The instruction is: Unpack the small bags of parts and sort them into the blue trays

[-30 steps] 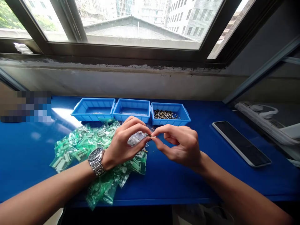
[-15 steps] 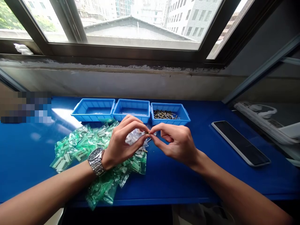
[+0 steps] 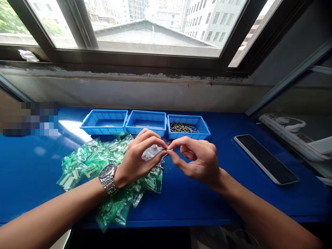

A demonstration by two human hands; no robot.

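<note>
My left hand (image 3: 142,155), with a steel watch at its wrist, and my right hand (image 3: 195,157) meet fingertip to fingertip above the table. Each pinches with thumb and forefinger on a small, thin, dark-and-brass pin (image 3: 166,149), mostly hidden by the fingertips. Under and beside my left hand lies a heap of green plastic bags (image 3: 88,160) with pale pieces inside. A clear bag (image 3: 151,152) shows partly behind the left fingers. Just beyond my hands, the right blue bin (image 3: 203,129) holds many loose black, brass and silver pins (image 3: 183,127).
Two more blue bins, a middle one (image 3: 146,129) and a left one (image 3: 103,130), stand in the row along the wall. A phone (image 3: 266,159) lies at the right of the blue table (image 3: 197,207). White cables (image 3: 293,122) rest farther right, below the window.
Both hands have shifted very slightly to the right in view, still joined at the fingertips. Bins, bags and phone stay where they were.
</note>
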